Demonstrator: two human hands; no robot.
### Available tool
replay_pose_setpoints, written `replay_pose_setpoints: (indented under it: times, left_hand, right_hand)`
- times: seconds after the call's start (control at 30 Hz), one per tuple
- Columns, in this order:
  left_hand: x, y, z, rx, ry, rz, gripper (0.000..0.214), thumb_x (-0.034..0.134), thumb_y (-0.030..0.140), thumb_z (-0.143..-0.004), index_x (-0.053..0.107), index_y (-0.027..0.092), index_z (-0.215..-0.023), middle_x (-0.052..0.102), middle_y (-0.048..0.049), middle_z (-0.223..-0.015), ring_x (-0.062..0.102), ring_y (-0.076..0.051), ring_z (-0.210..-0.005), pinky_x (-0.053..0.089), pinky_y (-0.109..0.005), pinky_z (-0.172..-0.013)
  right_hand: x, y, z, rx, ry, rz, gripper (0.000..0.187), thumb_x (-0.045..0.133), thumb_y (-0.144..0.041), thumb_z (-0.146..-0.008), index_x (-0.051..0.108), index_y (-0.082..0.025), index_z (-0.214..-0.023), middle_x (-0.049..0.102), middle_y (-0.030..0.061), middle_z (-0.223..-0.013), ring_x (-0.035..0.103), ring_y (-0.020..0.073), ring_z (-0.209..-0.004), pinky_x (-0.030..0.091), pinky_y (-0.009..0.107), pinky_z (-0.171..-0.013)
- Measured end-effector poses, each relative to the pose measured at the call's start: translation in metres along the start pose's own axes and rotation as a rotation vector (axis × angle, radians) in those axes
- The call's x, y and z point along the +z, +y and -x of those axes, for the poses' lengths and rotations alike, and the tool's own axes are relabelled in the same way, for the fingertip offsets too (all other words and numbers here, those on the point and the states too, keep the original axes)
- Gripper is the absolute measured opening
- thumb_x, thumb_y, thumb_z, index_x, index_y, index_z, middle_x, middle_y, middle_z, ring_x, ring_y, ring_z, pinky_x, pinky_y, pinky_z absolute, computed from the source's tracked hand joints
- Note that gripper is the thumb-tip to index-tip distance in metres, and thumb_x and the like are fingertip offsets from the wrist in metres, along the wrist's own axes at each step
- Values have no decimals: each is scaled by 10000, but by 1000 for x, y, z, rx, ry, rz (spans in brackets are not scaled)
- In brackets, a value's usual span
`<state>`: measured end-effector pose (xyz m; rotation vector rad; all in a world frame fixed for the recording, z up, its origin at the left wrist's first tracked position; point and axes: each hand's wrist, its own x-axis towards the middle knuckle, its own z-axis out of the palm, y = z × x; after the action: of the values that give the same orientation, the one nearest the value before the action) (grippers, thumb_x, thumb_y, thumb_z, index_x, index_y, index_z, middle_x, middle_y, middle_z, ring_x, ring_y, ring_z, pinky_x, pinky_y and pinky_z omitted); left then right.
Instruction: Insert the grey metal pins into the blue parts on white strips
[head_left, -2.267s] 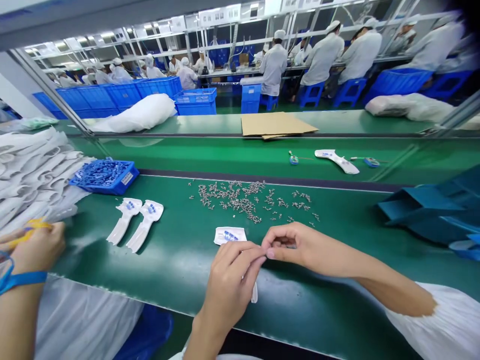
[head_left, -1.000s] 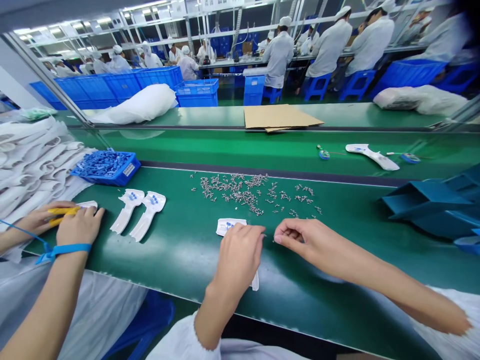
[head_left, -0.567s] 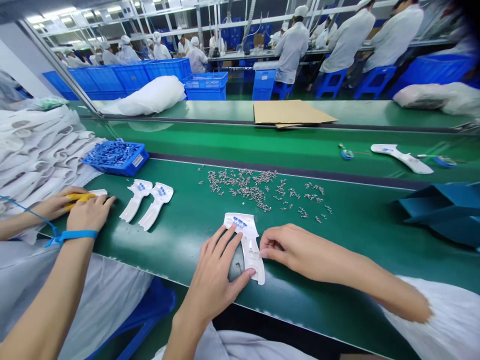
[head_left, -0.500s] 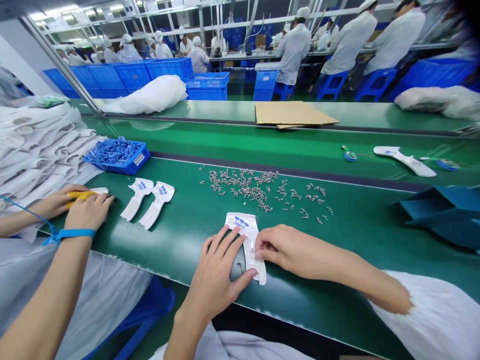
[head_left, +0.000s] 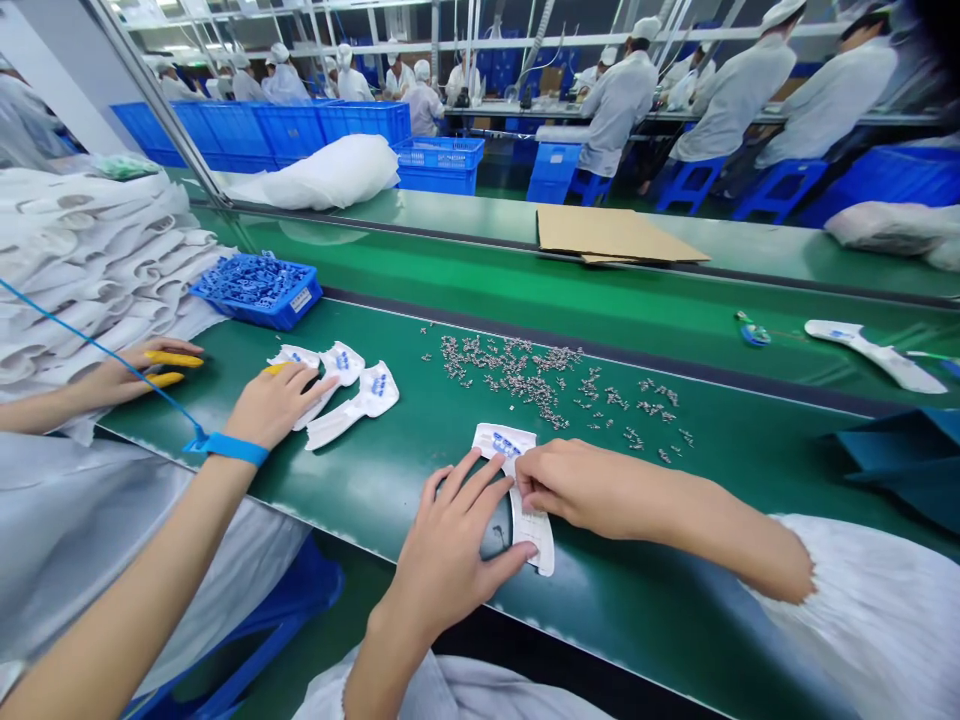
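A white plastic shell part (head_left: 525, 500) with blue inserts lies on the green bench (head_left: 675, 560) in front of me. My left hand (head_left: 457, 540) lies flat on its left side with the fingers spread, holding it down. My right hand (head_left: 577, 480) has its fingertips pinched together on the part's upper right edge; what they pinch is too small to make out. A scatter of several small metal screws (head_left: 540, 375) lies just beyond the part.
A co-worker's hand (head_left: 274, 400) with a blue wrist strap touches three white shell parts (head_left: 345, 395). A blue tray of small parts (head_left: 259, 290) and stacked white shells (head_left: 90, 260) sit left. A conveyor carries another white part (head_left: 874, 350). Cardboard (head_left: 611, 235) lies beyond.
My left hand went from pinching to lying flat on the white part. My right hand moved left onto the part. The co-worker pushed a third shell next to the other two.
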<state>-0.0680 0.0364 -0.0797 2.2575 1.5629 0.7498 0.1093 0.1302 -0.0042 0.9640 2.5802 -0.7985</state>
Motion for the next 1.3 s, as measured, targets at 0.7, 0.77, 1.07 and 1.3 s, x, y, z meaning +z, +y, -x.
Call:
replay_pose_setpoints:
  times: [0.7,0.77,1.07,1.3]
  left_hand:
    - [-5,0,4,34,-115,-57,502,613,432,-918,480,260,-1371,444,-67,-1521,338,-308,-1434,353,-525,-1107]
    - [-5,0,3,42,-110,-60,493,614,421,-918,484,262,-1366,448,-71,-1517,341,-305,-1433,355,-526,-1105]
    - [-6,2,3,43,-103,-67,482,623,407,-912,499,263,-1355,466,-69,-1503,354,-303,-1426,365,-523,-1101]
    - [-7,3,3,32,-54,1,516,650,380,-902,470,265,-1372,488,-75,-1474,387,-308,-1390,373,-524,-1092]
  right_hand:
    - [27,74,54,269,381,-36,295,433,-280,-989,650,-186,-1164,667,124,-1161,660,268,-983,503,413,-842]
    - [32,70,52,260,387,-51,284,460,-299,-984,653,-195,-1164,665,118,-1136,667,249,-924,521,391,-805]
    - [34,50,41,255,303,180,268,401,-160,-975,666,-180,-1007,671,105,-962,657,251,-862,480,334,-698]
    - [30,34,46,244,356,-233,206,453,-279,-971,630,-198,-905,647,57,-869,580,199,-758,425,310,-670]
